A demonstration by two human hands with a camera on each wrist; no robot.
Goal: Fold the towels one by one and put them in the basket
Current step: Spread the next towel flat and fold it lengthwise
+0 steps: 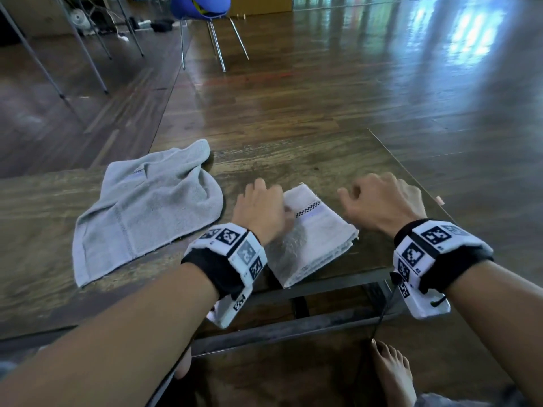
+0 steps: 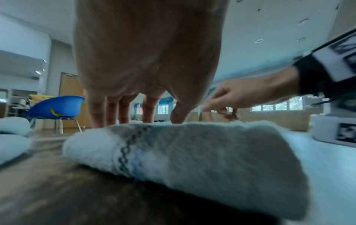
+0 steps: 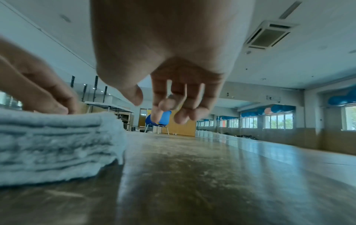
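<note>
A folded pale towel (image 1: 316, 239) with a checkered band lies near the table's front edge. My left hand (image 1: 263, 201) rests on its left part; in the left wrist view the straight fingers (image 2: 123, 112) press down on the towel's top (image 2: 192, 159). My right hand (image 1: 379, 195) hovers just right of the towel, fingers loosely curled and holding nothing (image 3: 173, 112). The right wrist view shows the towel's stacked layers (image 3: 57, 144). A grey towel (image 1: 147, 207) lies rumpled and unfolded to the left. No basket is in view.
The wooden table (image 1: 293, 160) ends at a corner on the right (image 1: 411, 177). A blue chair (image 1: 202, 7) stands on the floor beyond. A bare foot (image 1: 393, 374) shows below the table's front edge.
</note>
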